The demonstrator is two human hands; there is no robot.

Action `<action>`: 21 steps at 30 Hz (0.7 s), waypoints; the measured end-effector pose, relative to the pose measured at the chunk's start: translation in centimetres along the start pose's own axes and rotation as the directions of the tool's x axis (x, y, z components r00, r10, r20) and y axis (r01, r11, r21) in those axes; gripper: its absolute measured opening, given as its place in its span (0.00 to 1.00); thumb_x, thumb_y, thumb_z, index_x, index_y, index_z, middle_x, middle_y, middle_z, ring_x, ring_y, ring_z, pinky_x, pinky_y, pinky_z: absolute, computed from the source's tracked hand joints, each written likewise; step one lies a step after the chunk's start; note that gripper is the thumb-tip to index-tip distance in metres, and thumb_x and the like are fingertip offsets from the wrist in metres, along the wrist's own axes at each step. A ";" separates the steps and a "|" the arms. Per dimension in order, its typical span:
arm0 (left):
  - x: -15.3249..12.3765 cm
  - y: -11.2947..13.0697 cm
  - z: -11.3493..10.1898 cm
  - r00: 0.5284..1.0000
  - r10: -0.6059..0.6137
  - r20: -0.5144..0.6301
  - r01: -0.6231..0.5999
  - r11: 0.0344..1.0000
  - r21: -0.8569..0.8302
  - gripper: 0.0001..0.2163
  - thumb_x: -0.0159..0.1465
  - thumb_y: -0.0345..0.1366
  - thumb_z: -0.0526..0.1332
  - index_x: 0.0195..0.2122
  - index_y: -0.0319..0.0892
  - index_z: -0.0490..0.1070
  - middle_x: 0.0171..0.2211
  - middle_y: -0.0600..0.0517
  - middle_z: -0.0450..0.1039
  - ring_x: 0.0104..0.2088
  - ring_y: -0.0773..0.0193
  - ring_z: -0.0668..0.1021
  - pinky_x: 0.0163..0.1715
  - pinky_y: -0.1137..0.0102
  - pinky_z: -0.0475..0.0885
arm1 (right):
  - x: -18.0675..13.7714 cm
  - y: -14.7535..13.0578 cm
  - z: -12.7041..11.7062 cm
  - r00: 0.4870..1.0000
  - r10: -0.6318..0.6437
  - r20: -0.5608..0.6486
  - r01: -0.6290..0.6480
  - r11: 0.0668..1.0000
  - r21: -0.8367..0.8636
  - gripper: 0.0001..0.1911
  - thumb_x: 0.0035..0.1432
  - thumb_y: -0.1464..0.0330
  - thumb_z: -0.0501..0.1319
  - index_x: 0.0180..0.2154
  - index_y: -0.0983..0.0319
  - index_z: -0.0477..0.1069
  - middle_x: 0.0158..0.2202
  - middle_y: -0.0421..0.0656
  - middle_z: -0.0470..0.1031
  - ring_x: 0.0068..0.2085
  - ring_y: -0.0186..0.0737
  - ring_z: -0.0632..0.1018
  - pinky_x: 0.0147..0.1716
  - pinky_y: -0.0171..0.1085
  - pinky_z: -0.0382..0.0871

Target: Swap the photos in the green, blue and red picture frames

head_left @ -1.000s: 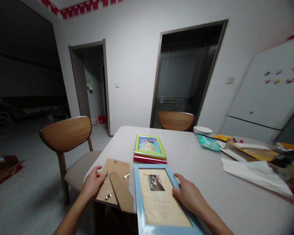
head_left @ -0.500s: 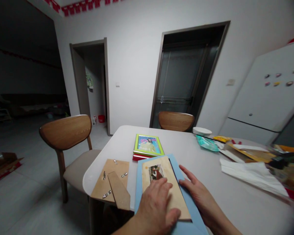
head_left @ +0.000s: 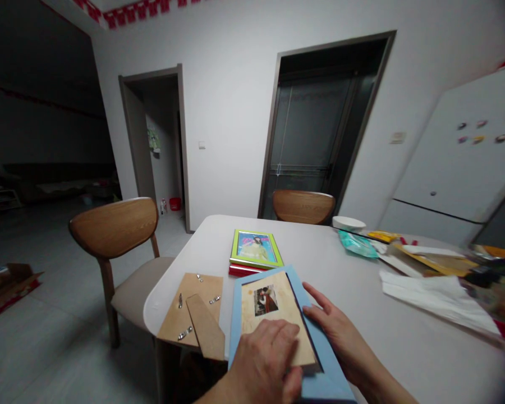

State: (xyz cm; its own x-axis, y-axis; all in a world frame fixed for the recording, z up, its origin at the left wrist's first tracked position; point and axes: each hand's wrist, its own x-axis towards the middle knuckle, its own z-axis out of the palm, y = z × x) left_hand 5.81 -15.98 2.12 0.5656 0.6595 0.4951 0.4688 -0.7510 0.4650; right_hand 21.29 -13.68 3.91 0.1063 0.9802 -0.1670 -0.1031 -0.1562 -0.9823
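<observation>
A light blue picture frame (head_left: 326,367) lies tilted at the table's near edge. In its opening rests a cream card (head_left: 252,331) bearing a small photo of people, with a dark gap along its right and lower edges. My left hand (head_left: 265,359) lies on the card's lower part, fingers bent and pressing on its surface. On the frame's right edge, my right hand (head_left: 336,331) grips from the side, one finger stretched forward; its underside is hidden. Left of the frame is a brown backing board (head_left: 172,320) with metal clips and a stand leg (head_left: 206,328).
Beyond the blue frame, a green picture frame (head_left: 256,264) lies on a red one (head_left: 246,270). At the table's right are a white bowl (head_left: 348,223), a teal packet (head_left: 357,245), white paper (head_left: 433,294) and other clutter. Wooden chairs (head_left: 113,230) stand around the white table (head_left: 210,241).
The cream card has shifted down and left within the blue frame, baring more of its upper right edge. My left hand has moved slightly lower with its fingers more bent.
</observation>
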 end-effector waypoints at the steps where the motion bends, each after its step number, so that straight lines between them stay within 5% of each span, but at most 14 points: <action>1: -0.2 -0.2 -0.3 0.999 -0.007 -0.051 0.007 1.000 -0.005 0.24 0.49 0.27 0.55 0.49 0.40 0.56 0.44 0.46 0.67 0.43 0.56 0.69 0.40 0.62 0.68 | 0.1 0.2 -0.1 1.000 -0.012 -0.004 0.011 1.000 -0.020 0.39 0.41 0.64 0.58 0.55 0.58 0.46 0.30 0.38 0.73 0.22 0.33 0.72 0.23 0.33 0.66; 6: -2.2 -3.0 -2.9 0.898 -0.285 -0.336 0.279 0.958 -0.068 0.21 0.55 0.27 0.50 0.51 0.39 0.54 0.40 0.46 0.68 0.37 0.61 0.73 0.37 0.66 0.70 | 1.8 2.9 -2.6 0.987 -0.135 -0.091 0.092 0.922 -0.376 0.34 0.44 0.62 0.56 0.54 0.65 0.53 0.20 0.34 0.65 0.22 0.33 0.69 0.21 0.30 0.60; 10: -4.6 -5.6 -3.9 0.808 -0.471 -0.354 0.471 0.877 -0.092 0.17 0.57 0.34 0.51 0.48 0.38 0.58 0.46 0.44 0.66 0.43 0.56 0.71 0.41 0.63 0.68 | 3.7 5.0 -5.1 0.969 -0.218 -0.116 0.086 0.738 -0.669 0.31 0.45 0.61 0.52 0.51 0.69 0.58 0.23 0.38 0.67 0.25 0.36 0.70 0.27 0.33 0.62; 15: -6.7 -6.8 -3.2 0.818 -0.529 -0.226 0.546 0.838 0.015 0.17 0.57 0.37 0.52 0.47 0.37 0.61 0.44 0.44 0.68 0.44 0.56 0.71 0.43 0.63 0.66 | 4.9 5.6 -5.7 0.955 -0.284 -0.079 0.084 0.521 -0.849 0.29 0.46 0.62 0.50 0.49 0.69 0.61 0.31 0.45 0.72 0.31 0.40 0.73 0.34 0.36 0.63; 21: -6.9 -6.9 -3.2 0.878 -0.443 -0.183 0.478 0.838 0.264 0.19 0.56 0.40 0.55 0.46 0.36 0.63 0.41 0.42 0.69 0.42 0.52 0.70 0.42 0.57 0.65 | 5.2 5.9 -5.8 0.936 -0.351 -0.018 0.132 0.399 -0.907 0.23 0.47 0.63 0.50 0.44 0.65 0.67 0.37 0.47 0.74 0.35 0.41 0.74 0.36 0.36 0.64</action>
State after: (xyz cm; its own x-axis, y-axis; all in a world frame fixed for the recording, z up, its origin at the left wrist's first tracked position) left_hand -3.55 -15.25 -2.15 0.1644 0.9172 0.3629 0.8425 -0.3219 0.4320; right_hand 26.92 -10.23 -3.28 0.1538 0.9702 0.1871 0.8701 -0.0432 -0.4910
